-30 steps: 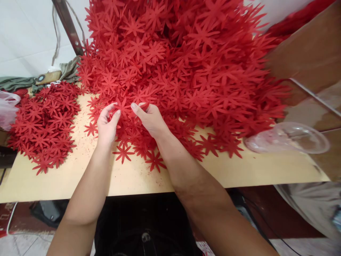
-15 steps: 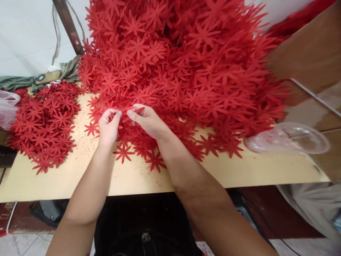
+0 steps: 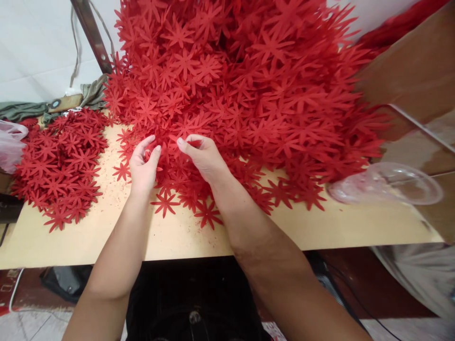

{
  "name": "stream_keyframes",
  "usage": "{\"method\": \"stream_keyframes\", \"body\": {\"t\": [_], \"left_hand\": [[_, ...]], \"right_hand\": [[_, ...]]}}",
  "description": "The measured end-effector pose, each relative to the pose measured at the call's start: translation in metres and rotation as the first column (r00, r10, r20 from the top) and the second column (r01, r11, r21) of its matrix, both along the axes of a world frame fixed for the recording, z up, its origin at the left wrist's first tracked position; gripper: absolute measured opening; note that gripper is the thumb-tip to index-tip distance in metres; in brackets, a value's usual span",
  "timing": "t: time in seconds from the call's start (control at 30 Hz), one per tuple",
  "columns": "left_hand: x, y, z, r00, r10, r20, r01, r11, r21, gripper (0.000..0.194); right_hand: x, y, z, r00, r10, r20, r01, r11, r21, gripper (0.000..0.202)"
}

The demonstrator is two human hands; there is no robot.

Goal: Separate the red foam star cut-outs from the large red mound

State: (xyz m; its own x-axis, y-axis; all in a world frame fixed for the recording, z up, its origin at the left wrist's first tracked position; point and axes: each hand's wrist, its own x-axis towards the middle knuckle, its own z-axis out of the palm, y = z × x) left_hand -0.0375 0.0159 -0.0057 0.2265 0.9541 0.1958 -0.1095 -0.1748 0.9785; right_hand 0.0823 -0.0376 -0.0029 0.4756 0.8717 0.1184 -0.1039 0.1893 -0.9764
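Note:
A big heap of red, many-petalled flower cutouts [image 3: 231,94] rises in front of me. At its near edge my left hand [image 3: 142,163] is raised, thumb and forefinger spread apart; the red between them looks like the heap behind. Just to the right, my right hand [image 3: 202,156] is closed in a pinch on a red flower cutout [image 3: 173,138], whose petal tips show at the thumb and inside the curled fingers. The rest of that piece is hidden. Single cutouts, such as one loose flower cutout [image 3: 165,204], lie on the board below my hands.
A smaller pile of red cutouts [image 3: 60,166] lies at the left, beside a plastic bag [image 3: 10,147] and a grey-green cloth [image 3: 93,92]. At the right stand a clear plastic tub [image 3: 384,184] on its side and a cardboard box [image 3: 415,71]. The pale tabletop [image 3: 185,244] ends near my body.
My left thumb and forefinger have parted from their pinch. My right hand has moved slightly right, away from the left, still pinching a red piece.

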Motion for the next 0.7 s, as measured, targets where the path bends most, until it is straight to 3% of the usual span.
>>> {"method": "stream_keyframes", "body": {"t": [0.07,0.17,0.27,0.37,0.57,0.7], "left_hand": [[0.000,0.000,0.001,1.000,-0.008,-0.002,0.008,1.000,-0.016,0.027],[-0.001,0.000,0.003,0.998,-0.050,0.030,0.054,0.988,-0.146,0.025],[-0.001,-0.002,0.005,0.990,-0.100,0.099,0.123,0.959,-0.255,0.028],[0.000,-0.004,0.006,0.986,-0.134,0.100,0.154,0.961,-0.230,0.030],[0.003,-0.011,0.003,0.974,-0.226,0.004,0.225,0.969,-0.105,0.024],[0.002,-0.011,0.003,0.984,-0.177,-0.007,0.176,0.980,-0.088,0.019]], "right_hand": [[0.002,0.002,-0.002,0.997,-0.078,-0.013,0.078,0.997,0.006,0.047],[0.005,0.005,-0.005,0.978,-0.208,-0.007,0.208,0.977,0.051,0.046],[0.006,0.004,-0.006,0.971,-0.238,0.034,0.234,0.968,0.087,0.046],[0.002,0.002,-0.004,0.986,-0.162,0.050,0.159,0.986,0.053,0.048],[-0.009,-0.002,0.003,0.986,0.154,0.057,-0.155,0.988,0.017,0.054],[-0.007,-0.004,0.004,0.982,0.174,0.075,-0.175,0.985,0.005,0.057]]}}
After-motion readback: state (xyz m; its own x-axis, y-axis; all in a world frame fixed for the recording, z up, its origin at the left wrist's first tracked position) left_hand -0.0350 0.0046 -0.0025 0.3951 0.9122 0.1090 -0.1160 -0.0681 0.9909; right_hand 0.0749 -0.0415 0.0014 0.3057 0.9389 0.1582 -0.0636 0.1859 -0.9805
